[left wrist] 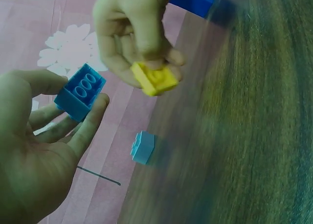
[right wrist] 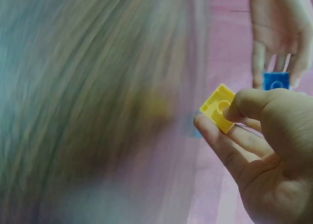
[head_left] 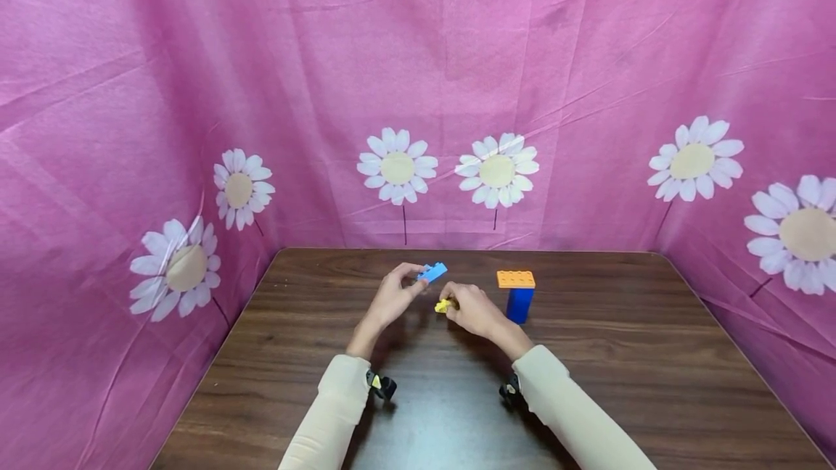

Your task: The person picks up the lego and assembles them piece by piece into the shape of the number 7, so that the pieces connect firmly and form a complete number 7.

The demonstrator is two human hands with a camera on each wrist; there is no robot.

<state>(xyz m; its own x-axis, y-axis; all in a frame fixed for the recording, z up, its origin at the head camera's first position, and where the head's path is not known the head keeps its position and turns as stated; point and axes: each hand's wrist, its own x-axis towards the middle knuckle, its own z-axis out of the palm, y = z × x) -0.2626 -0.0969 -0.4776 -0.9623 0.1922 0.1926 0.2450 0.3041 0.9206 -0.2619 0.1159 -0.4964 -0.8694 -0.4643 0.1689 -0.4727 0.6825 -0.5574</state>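
Observation:
My left hand pinches a light blue toy building brick between thumb and fingers. In the left wrist view its hollow underside with round tubes shows. Just to the right, my right hand pinches a small yellow brick between thumb and fingertips, its hollow underside visible in the right wrist view. The two bricks are held apart. Another light blue brick sits on the table near its far edge, below the yellow brick in the left wrist view.
Right of my right hand stands a dark blue block column with an orange studded plate on top, overhanging to the left. The brown wooden table meets a pink curtain with daisies at the back and sides.

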